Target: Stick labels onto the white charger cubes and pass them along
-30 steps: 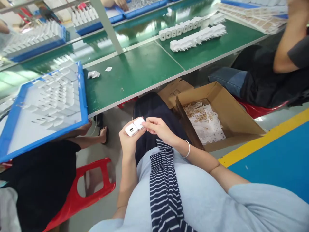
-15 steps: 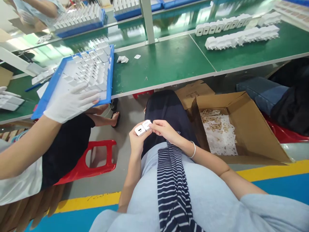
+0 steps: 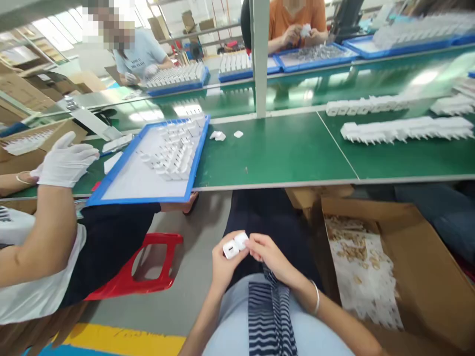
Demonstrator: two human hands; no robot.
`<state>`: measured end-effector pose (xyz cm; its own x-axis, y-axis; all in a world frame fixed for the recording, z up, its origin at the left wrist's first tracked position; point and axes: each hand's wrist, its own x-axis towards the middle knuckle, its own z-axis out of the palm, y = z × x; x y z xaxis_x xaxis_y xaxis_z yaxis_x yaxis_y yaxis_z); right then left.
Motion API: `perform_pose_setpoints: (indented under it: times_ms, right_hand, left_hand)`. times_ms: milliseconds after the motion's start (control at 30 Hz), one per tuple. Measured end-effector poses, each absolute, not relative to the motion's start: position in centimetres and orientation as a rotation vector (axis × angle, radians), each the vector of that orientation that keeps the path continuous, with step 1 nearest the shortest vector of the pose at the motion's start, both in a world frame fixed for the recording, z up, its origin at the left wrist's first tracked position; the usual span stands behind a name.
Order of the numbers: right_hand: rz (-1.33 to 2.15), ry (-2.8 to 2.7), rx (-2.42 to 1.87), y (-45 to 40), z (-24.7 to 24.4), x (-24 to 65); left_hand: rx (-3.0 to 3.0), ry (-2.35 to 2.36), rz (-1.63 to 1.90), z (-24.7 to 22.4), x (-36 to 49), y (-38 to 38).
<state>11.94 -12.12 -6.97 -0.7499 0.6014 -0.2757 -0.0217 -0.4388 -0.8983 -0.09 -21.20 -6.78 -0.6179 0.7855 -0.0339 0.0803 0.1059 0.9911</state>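
Observation:
My left hand (image 3: 222, 265) is closed around two small white USB chargers, held side by side above my lap. One charger (image 3: 230, 249) shows a dark port slot in its end face. Against it sits the other charger (image 3: 241, 241), its face turned up with no slot that I can make out. My right hand (image 3: 266, 253) has its thumb and fingers pinched at the right edge of this second charger. Whether something small is between those fingertips is hidden.
Ahead runs a green workbench (image 3: 260, 158) with rows of white chargers (image 3: 406, 129) at right. A blue-rimmed tray (image 3: 122, 185) of chargers overhangs its edge at left, near a co-worker's gloved hand (image 3: 69, 160). An open cardboard box (image 3: 426, 267) stands right; a red stool (image 3: 163, 262) left.
The view has tipped upward, showing more of the bench and people opposite. The co-worker's gloved hand has moved left, off the blue tray. My hands keep nearly the same hold on the chargers.

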Motion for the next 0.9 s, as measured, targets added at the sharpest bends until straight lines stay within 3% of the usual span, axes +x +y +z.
perform_pose_setpoints:
  times_ms: [233, 433, 600, 733, 900]
  right_hand:
    - [2.099, -1.429, -0.833, -7.2, -6.6, 14.0]
    - [1.786, -1.604, -0.914, 0.0, -4.6, 14.4]
    - [1.816, -1.995, -0.938, 4.1, -0.6, 12.5]
    - [1.369, -2.485, -0.779, 7.1, 3.0, 7.1]
    - [0.686, -2.677, -0.776, 12.9, 5.0, -5.1]
  left_hand:
    - [1.469, 1.615, 1.621, -4.5, -1.2, -13.7]
    - [1.487, 1.492, 1.669, -3.0, -2.2, -8.8]
    - [1.428, 1.577, 1.702, -2.8, -3.5, -10.7]
    - [1.354, 1.706, 1.699, -3.3, -3.6, -13.6]
    - [1.245, 1.791, 1.748, -3.4, -1.6, -16.7]
